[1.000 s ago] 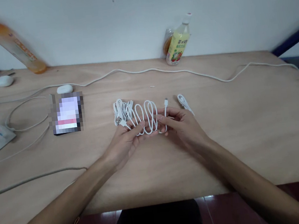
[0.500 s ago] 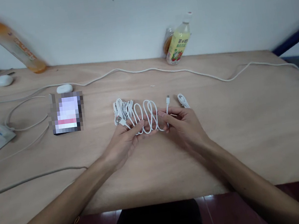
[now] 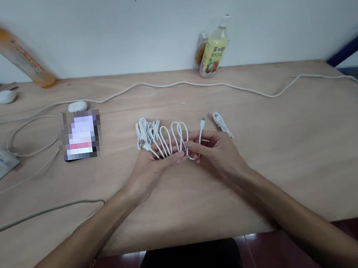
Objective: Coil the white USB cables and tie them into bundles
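Observation:
A white USB cable (image 3: 166,141) lies in several upright loops across both hands, over the wooden table (image 3: 286,155). My left hand (image 3: 150,168) holds the loops on the left, its thumb pressed over them, with the USB plug (image 3: 145,145) sticking out above it. My right hand (image 3: 218,148) pinches the right end of the loops, and the small connector (image 3: 202,123) points up beside its fingers. Behind my left hand lies a bundle of white cables (image 3: 143,128). Another coiled white cable (image 3: 220,122) rests just behind my right hand.
A phone (image 3: 81,135) and a white case (image 3: 77,106) lie to the left. A long white cable (image 3: 166,85) crosses the back of the table. An orange bottle (image 3: 22,57) and a yellow bottle (image 3: 214,53) stand near the wall.
My left thumb has moved right across the loops, toward the right hand. The right thumb has shifted slightly left and down, and the loops have moved a little.

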A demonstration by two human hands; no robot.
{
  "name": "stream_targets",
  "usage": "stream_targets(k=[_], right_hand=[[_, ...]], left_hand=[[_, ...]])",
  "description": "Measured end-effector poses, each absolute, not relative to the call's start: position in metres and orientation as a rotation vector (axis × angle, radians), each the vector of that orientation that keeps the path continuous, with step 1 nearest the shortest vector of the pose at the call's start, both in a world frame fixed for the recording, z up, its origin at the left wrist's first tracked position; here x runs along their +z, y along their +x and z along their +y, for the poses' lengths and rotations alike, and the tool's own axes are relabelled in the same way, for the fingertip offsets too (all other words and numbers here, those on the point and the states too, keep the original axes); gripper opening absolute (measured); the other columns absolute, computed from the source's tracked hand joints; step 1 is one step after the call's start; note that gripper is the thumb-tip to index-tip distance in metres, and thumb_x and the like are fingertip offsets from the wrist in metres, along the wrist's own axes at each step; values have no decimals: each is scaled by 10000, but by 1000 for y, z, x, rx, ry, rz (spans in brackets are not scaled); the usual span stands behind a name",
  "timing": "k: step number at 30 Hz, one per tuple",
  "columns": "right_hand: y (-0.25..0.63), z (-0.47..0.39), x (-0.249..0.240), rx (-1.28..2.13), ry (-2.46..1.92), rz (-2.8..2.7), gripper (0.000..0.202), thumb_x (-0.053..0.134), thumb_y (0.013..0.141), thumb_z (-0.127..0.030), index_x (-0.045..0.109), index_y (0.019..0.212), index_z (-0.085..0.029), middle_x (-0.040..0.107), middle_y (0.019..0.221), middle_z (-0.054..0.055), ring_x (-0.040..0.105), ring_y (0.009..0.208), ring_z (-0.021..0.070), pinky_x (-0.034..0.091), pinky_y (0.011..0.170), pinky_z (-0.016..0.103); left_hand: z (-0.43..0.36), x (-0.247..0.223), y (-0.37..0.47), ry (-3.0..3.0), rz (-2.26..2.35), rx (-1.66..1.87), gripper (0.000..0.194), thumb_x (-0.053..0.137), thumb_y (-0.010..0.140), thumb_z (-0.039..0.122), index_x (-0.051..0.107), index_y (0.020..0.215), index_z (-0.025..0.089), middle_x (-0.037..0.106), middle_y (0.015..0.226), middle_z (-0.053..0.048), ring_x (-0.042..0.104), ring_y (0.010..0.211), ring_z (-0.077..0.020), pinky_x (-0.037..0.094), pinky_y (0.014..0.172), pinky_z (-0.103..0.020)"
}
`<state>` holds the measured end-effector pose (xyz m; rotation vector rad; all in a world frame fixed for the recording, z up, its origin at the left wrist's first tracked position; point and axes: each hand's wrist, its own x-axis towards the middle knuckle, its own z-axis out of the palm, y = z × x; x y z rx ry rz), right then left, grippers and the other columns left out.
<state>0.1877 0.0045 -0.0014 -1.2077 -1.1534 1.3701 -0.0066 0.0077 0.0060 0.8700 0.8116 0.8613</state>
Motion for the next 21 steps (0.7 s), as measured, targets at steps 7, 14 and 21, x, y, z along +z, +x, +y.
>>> stream_targets(k=[7,14,21], right_hand=[[188,4,-2,1384,-1214,-1115,320,934,783,-480,860,942,-213,725,694,3,625,608,153,551,591,326],[188,4,0,1463,-1233,-1092,346,951,750,-497,862,935,-218,713,704,1,600,607,144,537,603,319],[188,4,1,1567,-1177,-1055,331,939,760,-459,846,969,-219,668,666,-25,555,606,131,465,589,292]], left_hand=[[8,4,-8,924,906,888,315,929,818,273,833,1106,192,846,1153,-81,791,1076,-267,620,1043,-437],[7,3,-8,886,861,874,319,935,813,247,847,1116,196,854,1133,-63,797,1055,-246,649,1017,-406],[7,10,-8,916,849,853,242,915,824,226,844,1053,192,865,1048,-48,793,978,-206,623,1003,-359]])
